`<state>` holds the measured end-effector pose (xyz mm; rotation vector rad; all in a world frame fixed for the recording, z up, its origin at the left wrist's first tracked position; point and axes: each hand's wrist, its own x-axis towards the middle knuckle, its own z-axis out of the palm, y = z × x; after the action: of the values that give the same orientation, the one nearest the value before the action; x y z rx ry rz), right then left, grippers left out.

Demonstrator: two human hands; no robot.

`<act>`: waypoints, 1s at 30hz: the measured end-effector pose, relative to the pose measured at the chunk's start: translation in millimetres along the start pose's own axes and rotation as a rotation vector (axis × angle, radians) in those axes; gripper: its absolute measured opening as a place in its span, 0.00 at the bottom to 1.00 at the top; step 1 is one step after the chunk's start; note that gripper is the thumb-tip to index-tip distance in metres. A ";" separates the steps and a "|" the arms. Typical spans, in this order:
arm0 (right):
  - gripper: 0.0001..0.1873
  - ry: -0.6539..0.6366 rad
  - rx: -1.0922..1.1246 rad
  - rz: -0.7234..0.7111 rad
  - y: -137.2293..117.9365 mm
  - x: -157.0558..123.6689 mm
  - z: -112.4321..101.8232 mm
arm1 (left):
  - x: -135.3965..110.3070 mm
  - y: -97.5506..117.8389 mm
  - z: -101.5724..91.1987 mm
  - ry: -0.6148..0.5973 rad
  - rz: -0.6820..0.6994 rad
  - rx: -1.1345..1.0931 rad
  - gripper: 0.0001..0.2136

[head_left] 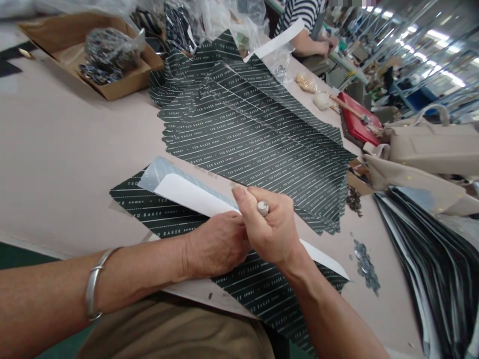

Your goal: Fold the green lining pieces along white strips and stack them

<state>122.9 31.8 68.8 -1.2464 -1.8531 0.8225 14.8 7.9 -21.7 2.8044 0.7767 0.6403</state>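
Observation:
A dark green printed paper sheet [157, 212] with white lettering lies flat on the table in front of me, one edge folded over so its white underside [187, 194] shows. My left hand [215, 244] rests on the sheet beside the fold, fingers curled under and hidden by my right hand. A silver bangle [93, 284] sits on that wrist. My right hand [267, 224] is closed in a fist around a small rod-like tool whose pale round end [263, 208] sticks out, pressing at the folded edge.
A fanned stack of the same green sheets [254, 134] lies beyond. A cardboard box [112, 85] with a bag of small parts stands back left. Another person in a striped top [303, 20] works at the far end. Beige bags [430, 149] and dark sheets [437, 269] lie right.

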 end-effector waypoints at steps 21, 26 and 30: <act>0.25 0.190 -0.343 0.071 63.1 -44.1 -84.6 | 0.2 -5.3 -24.9 0.059 0.105 -0.020 0.09; 0.21 0.135 -0.720 0.104 108.1 -69.4 -170.1 | 6.0 -10.7 -20.0 0.262 0.045 0.148 0.12; 0.19 0.130 -0.759 0.139 139.3 -85.9 -194.6 | 5.1 -16.4 -18.7 0.284 0.026 0.205 0.17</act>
<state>374.5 15.6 35.3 -1.8469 -2.0552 0.0664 3.0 25.3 -7.5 2.9484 0.9029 1.0363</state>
